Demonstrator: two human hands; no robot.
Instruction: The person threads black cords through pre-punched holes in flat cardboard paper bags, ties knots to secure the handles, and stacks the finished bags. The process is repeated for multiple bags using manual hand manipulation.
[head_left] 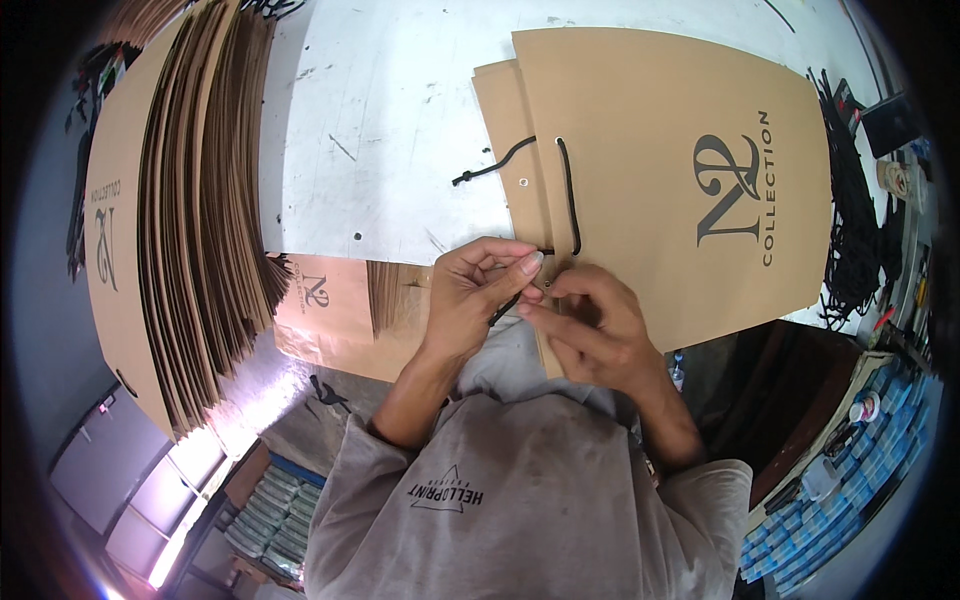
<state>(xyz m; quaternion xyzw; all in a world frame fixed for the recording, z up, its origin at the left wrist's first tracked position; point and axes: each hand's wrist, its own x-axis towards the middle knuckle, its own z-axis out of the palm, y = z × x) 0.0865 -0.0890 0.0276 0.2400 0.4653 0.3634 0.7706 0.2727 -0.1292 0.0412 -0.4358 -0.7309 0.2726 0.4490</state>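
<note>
With black cord (505, 309) pinched in left hand (472, 297) and right hand (605, 335), grip unclear, close beside, best to draw gently, sparing brown paper bag (655, 185) from creasing.

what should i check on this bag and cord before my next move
1. Black cord through the far eyelet on the upper face of the brown bag: ok.
2. Knot near the cord end left of the bag: ok.
3. Cord secured at the near side: cannot tell, hands crowd it.
4. Left hand on cord: ok.
5. Right hand grip: cannot tell.
6. Bag stack apart from both hands: ok.
</note>
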